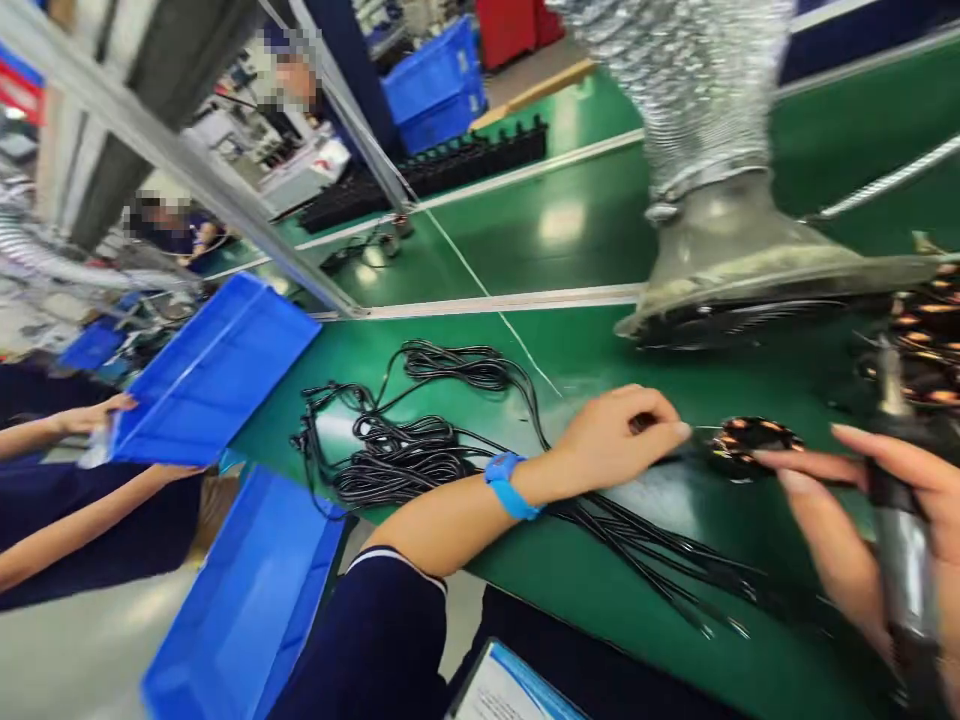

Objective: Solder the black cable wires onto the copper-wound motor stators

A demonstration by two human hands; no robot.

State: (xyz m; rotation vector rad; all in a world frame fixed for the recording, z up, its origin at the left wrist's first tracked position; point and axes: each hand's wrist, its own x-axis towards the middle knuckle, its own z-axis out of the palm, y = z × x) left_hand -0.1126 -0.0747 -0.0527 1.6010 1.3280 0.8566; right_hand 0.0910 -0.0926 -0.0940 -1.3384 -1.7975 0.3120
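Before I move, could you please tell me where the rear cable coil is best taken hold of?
Probably around the middle of the rear cable coil, from above: its long loops lie bunched on the table, with bare tabletop behind, while the larger cable pile sits in front.

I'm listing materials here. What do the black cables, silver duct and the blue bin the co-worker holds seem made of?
Black cables: probably rubber or soft plastic sheathing, glossy, given highlights along smooth coils. Silver duct: likely metal foil, shiny and crinkled, with sharp glints. Blue bin: apparently plastic, smooth, judging by its even colour.
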